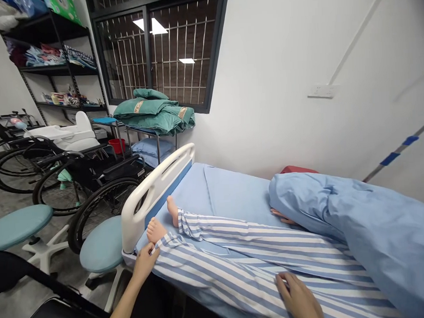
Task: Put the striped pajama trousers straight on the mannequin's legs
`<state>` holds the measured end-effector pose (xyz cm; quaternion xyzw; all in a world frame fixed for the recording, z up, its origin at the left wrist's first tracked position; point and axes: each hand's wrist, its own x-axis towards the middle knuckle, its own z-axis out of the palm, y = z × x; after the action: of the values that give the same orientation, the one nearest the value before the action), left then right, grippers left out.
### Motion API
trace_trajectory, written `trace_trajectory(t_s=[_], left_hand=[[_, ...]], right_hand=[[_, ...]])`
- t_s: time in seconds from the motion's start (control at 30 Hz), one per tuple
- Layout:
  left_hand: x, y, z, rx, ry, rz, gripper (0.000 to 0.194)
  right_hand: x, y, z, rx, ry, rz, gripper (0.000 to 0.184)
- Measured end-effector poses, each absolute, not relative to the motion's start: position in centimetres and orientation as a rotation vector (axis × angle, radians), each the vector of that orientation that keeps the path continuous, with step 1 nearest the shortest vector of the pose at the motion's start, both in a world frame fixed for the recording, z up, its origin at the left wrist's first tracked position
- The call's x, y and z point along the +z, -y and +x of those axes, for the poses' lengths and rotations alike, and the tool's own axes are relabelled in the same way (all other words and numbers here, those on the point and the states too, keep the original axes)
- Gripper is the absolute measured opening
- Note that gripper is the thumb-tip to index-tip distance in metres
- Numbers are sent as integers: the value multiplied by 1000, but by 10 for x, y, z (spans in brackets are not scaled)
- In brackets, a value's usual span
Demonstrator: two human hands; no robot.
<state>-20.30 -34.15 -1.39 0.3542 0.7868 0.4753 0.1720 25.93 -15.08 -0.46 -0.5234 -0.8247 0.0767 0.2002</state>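
Observation:
A figure in blue-and-white striped trousers (237,256) lies on a hospital bed (230,191), its bare feet (155,229) near the white footboard (153,189). A light blue blanket (358,218) covers the upper body. My left hand (144,262) pinches the cuff of the nearer trouser leg at the ankle. My right hand (298,298) lies flat on the striped thigh, fingers stretched out.
Two round teal stools (99,246) (18,226) stand left of the bed, with wheelchairs (93,183) behind them. A trolley holds folded green quilts (155,112) under the barred window. Shelves (53,67) line the far left wall. A white wall runs along the bed's far side.

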Motion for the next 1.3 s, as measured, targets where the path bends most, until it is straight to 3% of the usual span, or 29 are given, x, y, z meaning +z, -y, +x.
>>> trace_trajectory(t_s=[0.17, 0.33, 0.5, 0.6, 0.73, 0.93, 1.17, 1.3], left_hand=[[-36, 354, -211, 1412, -2109, 740, 39], [-21, 352, -215, 1322, -1996, 922, 38], [-1, 353, -187, 1389, -2504, 1096, 22], [6, 349, -169, 1413, -2545, 1528, 18], [16, 324, -163, 1055, -2382, 2183, 31], [26, 288, -179, 574, -2411, 2394, 17], [31, 269, -187, 524, -2419, 2366, 17], [35, 260, -160, 775, -2390, 2223, 21]], right_hand=[[0, 156, 256, 126, 2330, -1505, 33], [1, 160, 253, 54, 2302, -1556, 31], [1, 161, 251, 10, 2301, -1586, 31], [2, 163, 251, -34, 2299, -1595, 30], [1, 163, 250, -90, 2293, -1565, 29], [0, 164, 251, -138, 2275, -1516, 27], [3, 165, 251, -174, 2250, -1515, 23], [3, 164, 251, -177, 2243, -1517, 22]])
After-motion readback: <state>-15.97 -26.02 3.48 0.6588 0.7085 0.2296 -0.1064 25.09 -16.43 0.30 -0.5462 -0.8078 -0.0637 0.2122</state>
